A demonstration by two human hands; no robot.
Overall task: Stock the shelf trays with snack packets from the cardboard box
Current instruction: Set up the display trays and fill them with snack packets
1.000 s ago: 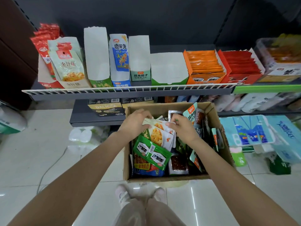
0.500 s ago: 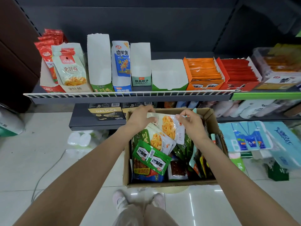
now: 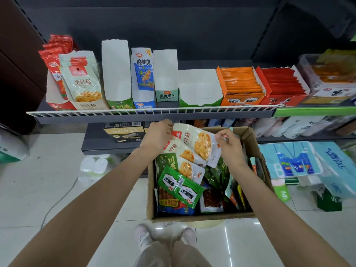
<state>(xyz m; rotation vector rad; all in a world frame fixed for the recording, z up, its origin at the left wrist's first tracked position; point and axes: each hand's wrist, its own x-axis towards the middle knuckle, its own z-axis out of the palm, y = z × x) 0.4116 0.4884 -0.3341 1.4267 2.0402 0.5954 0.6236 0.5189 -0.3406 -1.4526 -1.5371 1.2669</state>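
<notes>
The left hand (image 3: 158, 136) has its fingers curled over the far edge of a pale, glossy plastic snack packet printed with yellow mushrooms (image 3: 198, 143), and the right hand (image 3: 229, 143) pinches the same packet's opposite corner between thumb and fingertips. The packet hangs tilted between them, just above the open brown cardboard box (image 3: 258, 151) on the tiled floor and below the white wire rail of the grey shelf (image 3: 150, 112).

Under it lie two more packets of the same pale kind (image 3: 185, 153), fanned over green packets (image 3: 180, 186) and dark red ones (image 3: 212, 199) in the box. The matching tray, a cream cardboard display carton with the mushroom picture (image 3: 86, 106), stands near the shelf's left end and already holds a few such packets upright.

The packet looks light and limp, likely slick on its faces, so it should bend if held by one corner; the flat sealed edges seem the firmest places to grip, and a two-edge hold would keep it straight for sliding in behind the others.

How many packets the left hand actually holds cannot be told, since its fingers are hidden behind the packet. The box's lower layers are buried, the shelf's right end is blurred and cut off, and the white tray next to the cream one (image 3: 115, 74) shows no contents from here.
</notes>
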